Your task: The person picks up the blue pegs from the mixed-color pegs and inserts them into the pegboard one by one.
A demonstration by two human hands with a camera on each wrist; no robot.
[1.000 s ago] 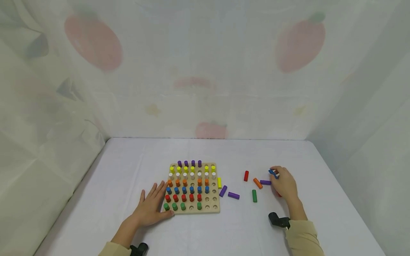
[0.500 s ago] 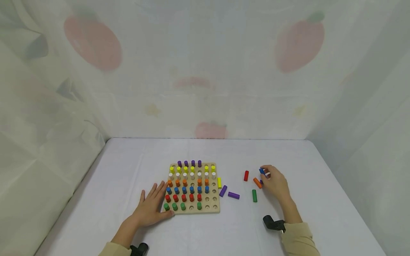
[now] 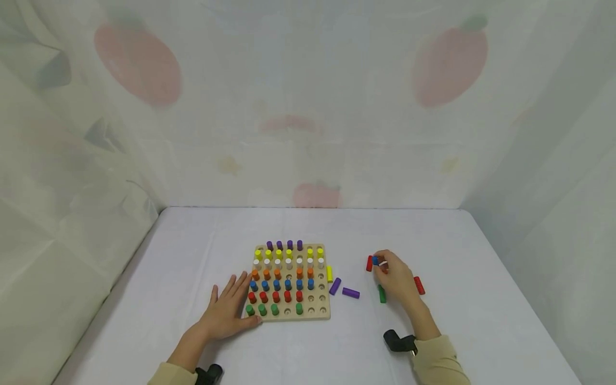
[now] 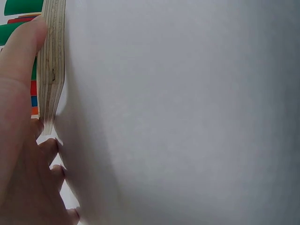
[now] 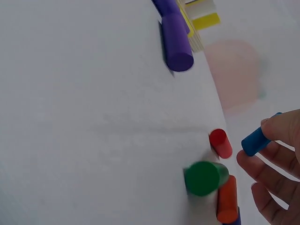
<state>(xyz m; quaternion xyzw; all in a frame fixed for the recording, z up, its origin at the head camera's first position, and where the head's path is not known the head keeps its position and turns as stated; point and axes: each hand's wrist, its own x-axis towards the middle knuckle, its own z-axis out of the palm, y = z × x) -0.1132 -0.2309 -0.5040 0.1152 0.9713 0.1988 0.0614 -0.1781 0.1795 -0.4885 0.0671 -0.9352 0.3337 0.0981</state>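
Note:
My right hand [image 3: 398, 280] pinches a blue peg [image 5: 255, 142] between thumb and fingers, raised over the right side of the table. Beside it lies a red peg [image 3: 369, 263], and under the hand a green peg [image 3: 382, 294]. The right wrist view also has an orange peg [image 5: 227, 200] and a sliver of purple. My left hand [image 3: 223, 316] rests against the left side of a wooden peg board [image 3: 316, 304], fingers straight and spread, thumb touching its front corner. Rows of purple, yellow, white, orange, blue, red and green pegs stand upright in the board; some holes show bare.
Right of the board lie a yellow peg [image 3: 329, 274], touching or close to its edge, and two purple pegs, one nearer [image 3: 335, 286] and one farther off [image 3: 351, 293]. Another red peg [image 3: 419, 285] lies right of my right hand. A white cloth [image 3: 192, 240] covers the table.
My right hand has moved left with the blue peg, which has turned more upright. The red peg at the right is uncovered; the orange and purple pegs are now hidden in the head view. My left hand stays put.

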